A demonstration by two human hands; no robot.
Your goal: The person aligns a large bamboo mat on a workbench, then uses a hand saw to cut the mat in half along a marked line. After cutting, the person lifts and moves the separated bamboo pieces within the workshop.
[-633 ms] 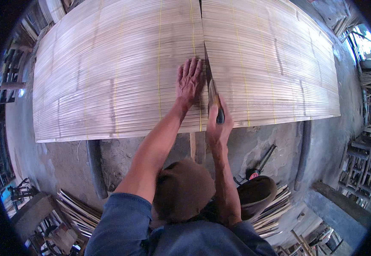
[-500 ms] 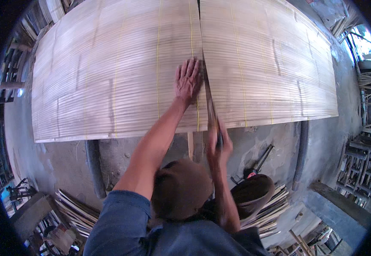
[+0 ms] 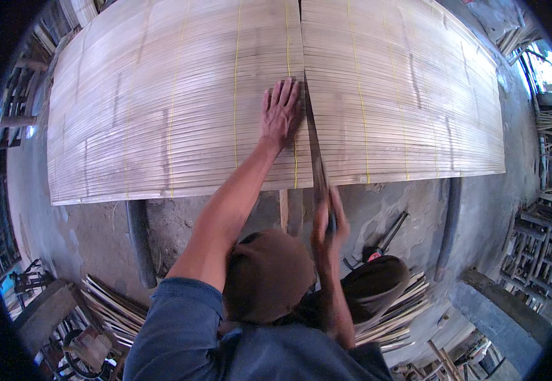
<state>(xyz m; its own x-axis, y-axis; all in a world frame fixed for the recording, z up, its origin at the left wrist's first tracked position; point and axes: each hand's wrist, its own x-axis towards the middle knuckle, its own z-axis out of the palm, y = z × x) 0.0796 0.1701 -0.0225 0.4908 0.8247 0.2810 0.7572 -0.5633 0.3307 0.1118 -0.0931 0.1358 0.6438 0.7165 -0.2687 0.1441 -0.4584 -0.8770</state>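
Observation:
A wide mat of thin pale slats (image 3: 180,108), tied with yellow cords, spreads in front of me. My left hand (image 3: 281,117) lies flat on it, fingers stretched away from me and just left of a narrow dark slit. In the slit runs the long tapering blade of a handsaw (image 3: 314,143), pointing away from me. My right hand (image 3: 332,223) is wrapped round the saw's dark handle, just off the mat's near edge and slightly blurred. The slit reaches from the blade to the mat's far side.
Dark round poles (image 3: 140,244) stick out from under the mat at left and right. Bundles of slats (image 3: 114,309) lie on the floor on both sides of me. A dark tool with a red spot (image 3: 375,255) lies by my right knee (image 3: 375,279). Wooden racks (image 3: 538,247) stand at the far right.
My right hand has drawn the saw back a little toward me and slightly right. My left hand stays almost where it was on the mat.

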